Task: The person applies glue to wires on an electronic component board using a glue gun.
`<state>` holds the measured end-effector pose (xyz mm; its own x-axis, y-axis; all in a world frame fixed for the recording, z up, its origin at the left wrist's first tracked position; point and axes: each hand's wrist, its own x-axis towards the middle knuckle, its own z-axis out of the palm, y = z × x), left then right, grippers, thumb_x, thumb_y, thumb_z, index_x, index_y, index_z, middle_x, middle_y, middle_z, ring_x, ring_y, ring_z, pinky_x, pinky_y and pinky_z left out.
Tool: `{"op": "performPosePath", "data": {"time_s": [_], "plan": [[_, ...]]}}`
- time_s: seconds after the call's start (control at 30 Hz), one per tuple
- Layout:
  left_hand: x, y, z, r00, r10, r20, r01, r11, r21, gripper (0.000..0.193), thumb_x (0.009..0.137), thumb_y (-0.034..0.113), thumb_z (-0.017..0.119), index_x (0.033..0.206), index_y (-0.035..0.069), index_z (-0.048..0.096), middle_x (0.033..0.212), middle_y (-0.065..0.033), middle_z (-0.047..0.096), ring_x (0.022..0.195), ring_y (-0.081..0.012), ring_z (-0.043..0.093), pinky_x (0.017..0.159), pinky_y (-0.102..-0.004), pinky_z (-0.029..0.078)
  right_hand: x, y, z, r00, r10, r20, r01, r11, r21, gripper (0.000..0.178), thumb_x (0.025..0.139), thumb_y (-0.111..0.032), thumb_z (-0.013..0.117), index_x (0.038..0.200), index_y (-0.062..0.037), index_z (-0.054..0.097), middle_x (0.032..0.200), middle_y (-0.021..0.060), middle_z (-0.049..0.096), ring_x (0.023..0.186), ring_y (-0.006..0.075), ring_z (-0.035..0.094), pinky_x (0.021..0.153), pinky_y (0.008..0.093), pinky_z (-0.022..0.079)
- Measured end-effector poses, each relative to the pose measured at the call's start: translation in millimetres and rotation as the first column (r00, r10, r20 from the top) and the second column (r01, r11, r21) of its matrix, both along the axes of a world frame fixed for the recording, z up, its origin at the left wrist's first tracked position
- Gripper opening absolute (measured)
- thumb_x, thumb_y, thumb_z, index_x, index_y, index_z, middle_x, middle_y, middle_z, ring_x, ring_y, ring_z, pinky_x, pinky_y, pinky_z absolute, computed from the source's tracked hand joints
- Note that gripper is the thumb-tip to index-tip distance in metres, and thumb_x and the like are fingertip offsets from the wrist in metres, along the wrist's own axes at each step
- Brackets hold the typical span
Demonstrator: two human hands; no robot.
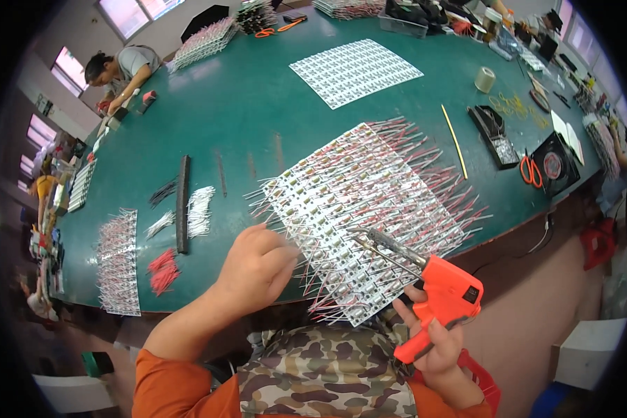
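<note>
Beyond L hand point(258, 266) (curled, hold unclear), R hand point(439, 350) (loosely gripping iron point(454, 284)) lies PCB point(341, 202).

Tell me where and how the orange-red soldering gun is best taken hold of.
Take the soldering gun by its handle, coming from the lower right, where the right grip holds it now. The handle slants down toward the wearer, while the metal barrel points up and left over the wired white board; that end may be hot, so it is best avoided.
</note>
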<state>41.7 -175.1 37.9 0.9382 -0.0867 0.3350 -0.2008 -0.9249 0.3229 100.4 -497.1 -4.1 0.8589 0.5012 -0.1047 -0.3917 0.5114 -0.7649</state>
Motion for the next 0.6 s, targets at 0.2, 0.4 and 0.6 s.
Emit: {"op": "performPosePath", "data": {"time_s": [0.2,0.4,0.6], "plan": [[-8,16,-3,0.996,0.079,0.03,-0.078,0.996,-0.042,0.014,0.083,0.01,0.071,0.097,0.007,0.07,0.095,-0.0085,0.065,0.094,-0.0311,0.063,0.096,-0.0513,0.048,12,24,1,0.998,0.015,0.058,-0.016,1.0,0.008,0.065,0.094,-0.02,0.06,0.151,-0.0055,0.032,0.137,0.0156,0.057,0.135,0.0336,0.048,0.109,0.0616,0.042],[-19,35,-5,0.99,0.132,0.058,-0.129,0.99,-0.056,0.014,0.082,0.007,0.072,0.096,0.005,0.069,0.094,-0.0099,0.066,0.091,-0.0324,0.064,0.093,-0.0494,0.05,23,27,4,0.999,0.011,0.037,-0.015,0.994,0.11,0.062,0.095,-0.014,0.058,0.15,-0.0033,0.033,0.139,0.0189,0.053,0.137,0.0372,0.046,0.111,0.0664,0.038],[-28,120,5,0.892,0.434,0.123,-0.424,0.9,-0.099,0.009,0.086,0.012,0.068,0.087,0.003,0.069,0.086,-0.0142,0.064,0.088,-0.0359,0.063,0.077,-0.0455,0.051,17,23,10,0.992,0.016,0.121,-0.029,0.994,0.101,0.063,0.094,-0.014,0.059,0.15,0.0,0.032,0.135,0.0205,0.056,0.13,0.0363,0.053,0.112,0.06,0.042]]}}
